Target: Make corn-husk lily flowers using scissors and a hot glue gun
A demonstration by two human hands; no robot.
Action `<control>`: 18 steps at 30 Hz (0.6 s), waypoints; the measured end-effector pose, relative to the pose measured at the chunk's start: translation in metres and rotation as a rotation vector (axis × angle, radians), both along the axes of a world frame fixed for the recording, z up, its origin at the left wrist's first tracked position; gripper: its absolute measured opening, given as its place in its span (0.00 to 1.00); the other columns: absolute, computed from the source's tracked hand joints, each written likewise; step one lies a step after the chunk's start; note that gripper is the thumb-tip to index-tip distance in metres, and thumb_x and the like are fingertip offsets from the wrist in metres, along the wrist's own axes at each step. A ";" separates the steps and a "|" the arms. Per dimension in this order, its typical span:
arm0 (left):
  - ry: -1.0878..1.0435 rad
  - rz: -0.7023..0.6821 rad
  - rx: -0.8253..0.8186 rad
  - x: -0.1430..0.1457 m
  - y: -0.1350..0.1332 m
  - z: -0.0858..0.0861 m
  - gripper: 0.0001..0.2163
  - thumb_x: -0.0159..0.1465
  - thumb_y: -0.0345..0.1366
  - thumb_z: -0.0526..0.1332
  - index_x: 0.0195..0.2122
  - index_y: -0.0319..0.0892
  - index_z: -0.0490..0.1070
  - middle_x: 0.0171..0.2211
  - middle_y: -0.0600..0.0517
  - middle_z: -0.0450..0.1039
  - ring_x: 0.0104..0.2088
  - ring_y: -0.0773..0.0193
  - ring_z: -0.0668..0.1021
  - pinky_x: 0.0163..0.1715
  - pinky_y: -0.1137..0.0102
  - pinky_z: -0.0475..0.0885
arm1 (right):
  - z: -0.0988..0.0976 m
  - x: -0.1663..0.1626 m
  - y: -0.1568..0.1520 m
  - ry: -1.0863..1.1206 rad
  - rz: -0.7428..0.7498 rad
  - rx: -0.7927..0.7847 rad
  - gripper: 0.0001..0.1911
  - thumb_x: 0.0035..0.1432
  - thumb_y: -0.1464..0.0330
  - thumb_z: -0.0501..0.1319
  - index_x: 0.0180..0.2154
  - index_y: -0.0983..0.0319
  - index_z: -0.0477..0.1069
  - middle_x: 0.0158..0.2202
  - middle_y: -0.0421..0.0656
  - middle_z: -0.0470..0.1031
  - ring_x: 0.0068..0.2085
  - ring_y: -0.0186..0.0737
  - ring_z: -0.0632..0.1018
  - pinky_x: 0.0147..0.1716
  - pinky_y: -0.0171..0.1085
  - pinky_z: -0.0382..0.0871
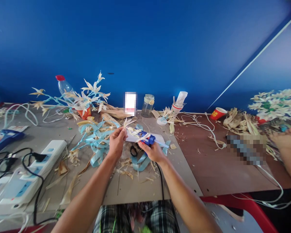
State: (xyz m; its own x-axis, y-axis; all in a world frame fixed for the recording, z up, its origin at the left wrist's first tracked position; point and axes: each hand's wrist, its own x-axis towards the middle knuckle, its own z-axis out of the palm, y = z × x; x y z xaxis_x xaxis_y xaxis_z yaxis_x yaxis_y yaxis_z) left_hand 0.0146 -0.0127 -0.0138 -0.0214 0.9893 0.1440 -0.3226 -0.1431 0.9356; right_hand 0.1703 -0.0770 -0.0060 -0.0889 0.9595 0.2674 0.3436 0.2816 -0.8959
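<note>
My left hand point(117, 141) is closed, its fingertips pinching a small pale corn-husk flower point(128, 122); a thin wire point(119, 179) runs down below that hand. In my right hand point(154, 152) is a blue hot glue gun point(149, 139), with a clear glue stick point(161, 143) poking out of its back. The gun's front points toward the flower, partly hidden by pale husk strips. A white sheet point(157, 138) lies beneath the gun. Light blue ribbon point(97, 142) is heaped left of my left hand, and black-handled scissors point(133, 150) lie between my forearms.
A white power strip point(52, 152) with black cords is at left. Behind stand a husk-flower arrangement point(87, 97), a glass jar point(147, 105) and a paper cup point(177, 108). Husk scraps litter the table point(184, 174). At right, another person's hand point(285, 139) is beside white flowers point(275, 103).
</note>
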 end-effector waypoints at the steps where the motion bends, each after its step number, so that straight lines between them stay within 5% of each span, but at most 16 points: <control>1: 0.003 -0.004 -0.007 0.000 0.000 0.000 0.08 0.54 0.41 0.61 0.27 0.40 0.69 0.18 0.56 0.61 0.22 0.70 0.65 0.24 0.74 0.61 | -0.001 0.000 0.001 -0.004 0.001 -0.001 0.15 0.57 0.57 0.55 0.33 0.60 0.72 0.31 0.40 0.73 0.39 0.41 0.73 0.44 0.38 0.66; 18: -0.052 -0.034 0.013 0.000 0.001 -0.004 0.07 0.55 0.39 0.62 0.29 0.41 0.72 0.18 0.57 0.62 0.22 0.71 0.65 0.25 0.74 0.61 | -0.003 0.000 0.002 -0.015 0.021 0.015 0.14 0.58 0.57 0.55 0.34 0.59 0.73 0.31 0.41 0.73 0.43 0.44 0.73 0.47 0.40 0.65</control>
State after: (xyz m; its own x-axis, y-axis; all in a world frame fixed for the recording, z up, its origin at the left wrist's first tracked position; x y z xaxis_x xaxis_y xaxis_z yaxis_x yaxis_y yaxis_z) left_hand 0.0150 -0.0120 -0.0179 0.0039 0.9877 0.1565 -0.3756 -0.1436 0.9156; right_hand 0.1706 -0.0751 -0.0088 -0.1128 0.9533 0.2802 0.3514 0.3020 -0.8862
